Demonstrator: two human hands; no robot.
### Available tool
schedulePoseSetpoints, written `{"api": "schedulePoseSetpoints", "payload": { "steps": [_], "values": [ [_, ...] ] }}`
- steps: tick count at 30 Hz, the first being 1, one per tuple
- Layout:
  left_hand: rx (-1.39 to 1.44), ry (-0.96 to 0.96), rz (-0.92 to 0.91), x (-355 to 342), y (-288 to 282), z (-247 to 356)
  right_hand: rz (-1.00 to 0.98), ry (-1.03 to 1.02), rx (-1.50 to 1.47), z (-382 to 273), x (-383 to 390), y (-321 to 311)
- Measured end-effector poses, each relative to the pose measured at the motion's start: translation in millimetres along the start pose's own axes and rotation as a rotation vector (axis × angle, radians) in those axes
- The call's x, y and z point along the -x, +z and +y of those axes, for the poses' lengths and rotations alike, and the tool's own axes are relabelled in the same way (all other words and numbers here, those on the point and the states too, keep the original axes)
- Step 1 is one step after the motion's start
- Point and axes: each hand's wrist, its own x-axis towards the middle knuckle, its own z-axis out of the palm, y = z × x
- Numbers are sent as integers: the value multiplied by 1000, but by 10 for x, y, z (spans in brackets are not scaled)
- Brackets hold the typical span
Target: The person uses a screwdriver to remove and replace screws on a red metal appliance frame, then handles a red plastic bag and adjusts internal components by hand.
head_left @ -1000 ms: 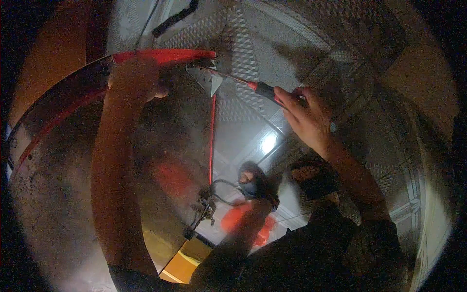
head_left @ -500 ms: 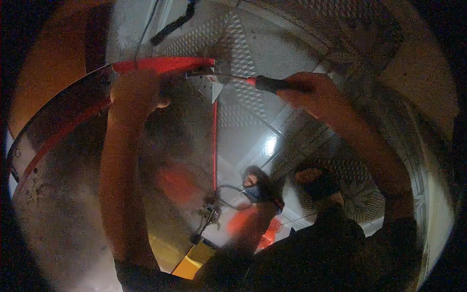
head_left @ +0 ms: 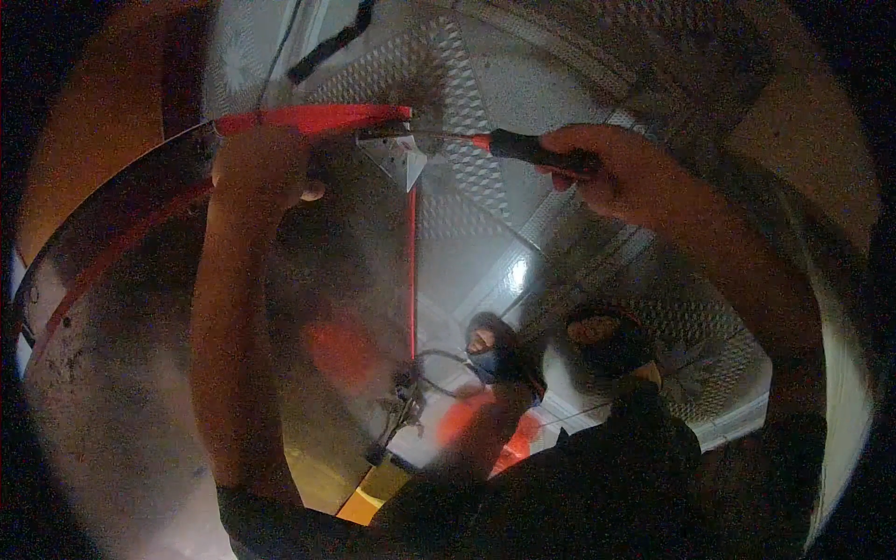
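In my right hand is a screwdriver with a black handle and a red collar, its thin shaft running left. The shaft reaches a pale metal corner piece with small holes; where exactly the tip sits is too dim to tell. My left hand is wrapped over the red edge strip of a large dark sheet-like panel, its thumb showing on the near side. The fingers beyond the strip are hidden.
My feet in dark sandals stand on a patterned tile floor. Near the panel's lower right lie a dark cable and a small metal fitting, close to a yellow-orange object. A black strip lies at the far side.
My right hand has shifted a little to the right and up, drawing the screwdriver slightly away from the corner piece. My left hand has stayed in place.
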Motion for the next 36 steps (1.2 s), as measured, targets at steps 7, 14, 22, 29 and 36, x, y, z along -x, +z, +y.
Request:
{"api": "schedulePoseSetpoints", "payload": {
  "steps": [7, 14, 22, 29, 36],
  "values": [
    [-1, -35, -35, 2, -67, 42, 359, -920, 982, 156, 35, 33],
    [-19, -8, 34, 13, -71, 112, 165, -127, 365, -63, 92, 74],
    [0, -59, -61, 45, -107, 57, 198, -433, 615, -49, 129, 171],
    [52, -20, 46, -103, -54, 146, 431, -823, 1334, 122, 162, 208],
    [4, -76, -105, 51, -184, 152, -210, -31, 90, 104, -59, -77]
  ]
}}
